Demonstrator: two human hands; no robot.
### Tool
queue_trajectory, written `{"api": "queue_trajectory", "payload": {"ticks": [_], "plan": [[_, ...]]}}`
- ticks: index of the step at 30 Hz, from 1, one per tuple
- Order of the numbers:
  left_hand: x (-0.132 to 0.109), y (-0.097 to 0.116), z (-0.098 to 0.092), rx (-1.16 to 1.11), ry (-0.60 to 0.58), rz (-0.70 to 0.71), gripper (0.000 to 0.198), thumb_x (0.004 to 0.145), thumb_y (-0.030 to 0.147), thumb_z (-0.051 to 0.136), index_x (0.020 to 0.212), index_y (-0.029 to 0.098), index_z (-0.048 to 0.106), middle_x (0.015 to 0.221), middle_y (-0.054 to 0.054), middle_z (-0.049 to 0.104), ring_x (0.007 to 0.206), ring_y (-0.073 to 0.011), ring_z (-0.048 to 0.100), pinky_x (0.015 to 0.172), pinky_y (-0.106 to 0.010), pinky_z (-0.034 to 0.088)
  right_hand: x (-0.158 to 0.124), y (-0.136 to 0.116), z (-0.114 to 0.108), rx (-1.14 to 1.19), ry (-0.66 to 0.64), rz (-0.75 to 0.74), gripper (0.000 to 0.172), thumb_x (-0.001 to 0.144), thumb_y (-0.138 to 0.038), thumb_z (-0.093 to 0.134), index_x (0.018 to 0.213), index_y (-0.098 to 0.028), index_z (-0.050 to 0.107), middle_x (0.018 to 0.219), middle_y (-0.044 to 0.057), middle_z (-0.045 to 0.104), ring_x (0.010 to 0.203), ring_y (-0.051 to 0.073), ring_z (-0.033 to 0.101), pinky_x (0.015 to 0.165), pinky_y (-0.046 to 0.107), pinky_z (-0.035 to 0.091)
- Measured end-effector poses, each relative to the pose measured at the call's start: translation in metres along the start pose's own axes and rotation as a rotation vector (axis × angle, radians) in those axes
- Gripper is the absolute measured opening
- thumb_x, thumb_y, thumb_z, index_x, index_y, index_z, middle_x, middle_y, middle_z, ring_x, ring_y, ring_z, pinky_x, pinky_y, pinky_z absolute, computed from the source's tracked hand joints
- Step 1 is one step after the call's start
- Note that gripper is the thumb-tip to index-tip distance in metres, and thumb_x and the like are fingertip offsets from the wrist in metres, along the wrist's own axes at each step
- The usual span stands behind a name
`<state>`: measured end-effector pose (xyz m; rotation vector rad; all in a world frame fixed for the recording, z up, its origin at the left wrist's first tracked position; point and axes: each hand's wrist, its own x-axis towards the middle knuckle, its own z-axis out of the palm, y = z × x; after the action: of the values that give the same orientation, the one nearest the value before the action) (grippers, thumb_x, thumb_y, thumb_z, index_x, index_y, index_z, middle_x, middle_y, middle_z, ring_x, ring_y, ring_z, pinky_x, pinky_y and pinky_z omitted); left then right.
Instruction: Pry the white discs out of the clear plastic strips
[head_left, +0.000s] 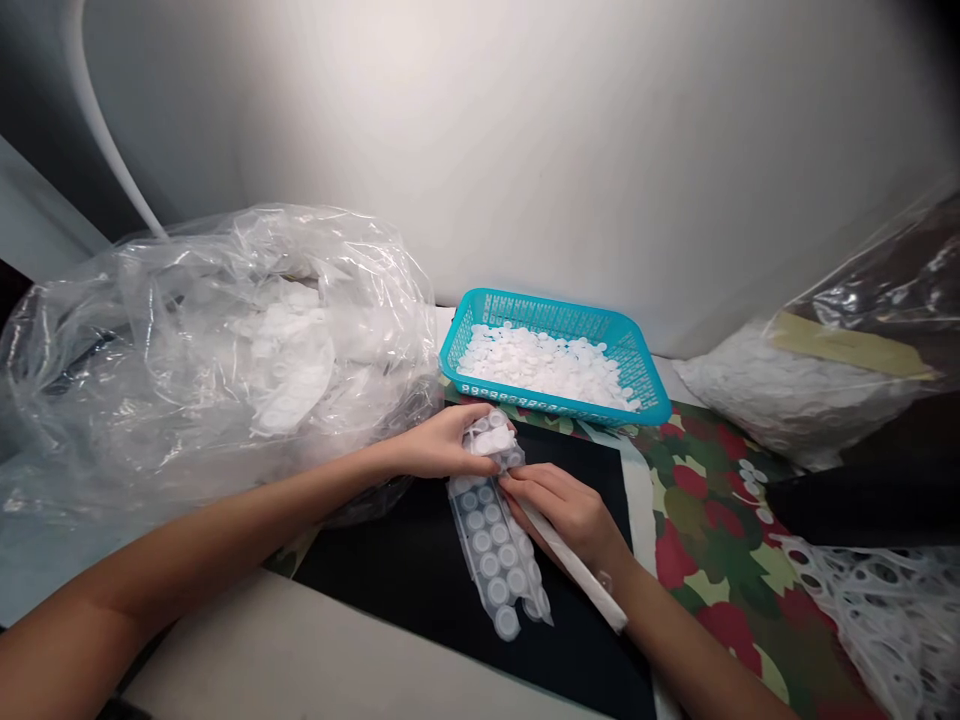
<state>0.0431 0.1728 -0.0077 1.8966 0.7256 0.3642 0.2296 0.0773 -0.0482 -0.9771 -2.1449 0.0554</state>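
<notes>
A translucent strip of round white discs [491, 550] hangs over a black mat [390, 580], its lower end toward me. My left hand [442, 440] is closed round the strip's upper end, where white pieces are bunched between thumb and fingers. Just below and to the right, my right hand [570, 510] pinches the strip's right edge near the left thumb. A narrow white stick-like piece [577, 570] runs from under the right fingers along the palm toward the wrist. The right fingertips are partly hidden behind the strip.
A turquoise basket [652, 385] of small white discs stands behind the hands. At left lies a large clear plastic bag [360, 260] with white pieces. Another filled bag [757, 390] is at right. White perforated netting-like scraps [885, 610] and loose discs [751, 475] lie on camouflage cloth [697, 530].
</notes>
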Motion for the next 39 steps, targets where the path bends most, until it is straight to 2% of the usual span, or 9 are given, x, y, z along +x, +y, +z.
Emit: {"api": "queue_trajectory", "payload": {"ticks": [5,11,16,22,25,29,39], "plan": [[0.001,-0.007,0.002,0.103,0.151,-0.006,0.019,0.073,0.025,0.060,0.084,0.017,0.048,0.071,0.005,0.045,0.064,-0.0119,0.047,0.056,-0.021,0.037,0.000,-0.004,-0.004,0.028,0.003,0.035,0.018,0.085,-0.008,0.054,0.098,-0.017,0.063,0.090,0.009,0.068,0.082,0.018,0.066,0.075,0.028,0.056],[0.003,-0.015,0.005,0.138,0.176,0.030,0.013,0.073,0.022,0.057,0.078,0.017,0.045,0.069,0.005,0.042,0.064,-0.0111,0.044,0.056,-0.021,0.033,-0.002,-0.008,-0.008,0.070,0.002,0.093,0.015,0.082,-0.008,0.054,0.093,-0.016,0.060,0.089,0.009,0.064,0.078,0.016,0.065,0.070,0.025,0.055],[0.005,-0.019,0.005,0.165,0.213,0.043,0.013,0.072,0.022,0.056,0.074,0.018,0.043,0.068,0.006,0.041,0.063,-0.0108,0.042,0.056,-0.021,0.032,-0.004,-0.008,-0.006,0.104,0.004,0.097,0.016,0.081,-0.007,0.055,0.092,-0.017,0.060,0.091,0.009,0.065,0.082,0.016,0.066,0.073,0.025,0.055],[0.004,-0.016,0.006,0.192,0.223,0.042,0.012,0.071,0.020,0.056,0.073,0.018,0.044,0.066,0.006,0.041,0.061,-0.0107,0.042,0.055,-0.021,0.032,-0.002,-0.006,-0.008,0.141,0.046,0.167,0.017,0.084,-0.007,0.054,0.096,-0.018,0.058,0.088,0.007,0.063,0.080,0.015,0.064,0.074,0.024,0.053],[0.004,-0.014,0.008,0.196,0.227,0.038,0.017,0.074,0.027,0.060,0.074,0.017,0.045,0.066,0.005,0.044,0.062,-0.0118,0.044,0.055,-0.022,0.033,-0.002,-0.005,-0.008,0.169,0.054,0.206,0.017,0.086,-0.009,0.055,0.100,-0.018,0.058,0.088,0.006,0.064,0.081,0.015,0.064,0.075,0.024,0.053],[0.004,-0.016,0.012,0.180,0.242,0.053,0.025,0.077,0.037,0.061,0.077,0.017,0.047,0.071,0.003,0.050,0.068,-0.0145,0.050,0.060,-0.023,0.038,-0.004,-0.003,-0.007,0.189,0.072,0.239,0.016,0.086,-0.012,0.057,0.100,-0.019,0.060,0.086,0.004,0.066,0.074,0.014,0.065,0.069,0.023,0.054],[0.003,-0.015,0.014,0.138,0.291,0.056,0.021,0.078,0.033,0.061,0.080,0.017,0.046,0.072,0.003,0.050,0.069,-0.0141,0.050,0.061,-0.023,0.040,-0.002,-0.003,-0.009,0.204,0.067,0.201,0.013,0.085,-0.011,0.057,0.092,-0.019,0.062,0.085,0.005,0.067,0.078,0.016,0.066,0.072,0.025,0.055]]}}
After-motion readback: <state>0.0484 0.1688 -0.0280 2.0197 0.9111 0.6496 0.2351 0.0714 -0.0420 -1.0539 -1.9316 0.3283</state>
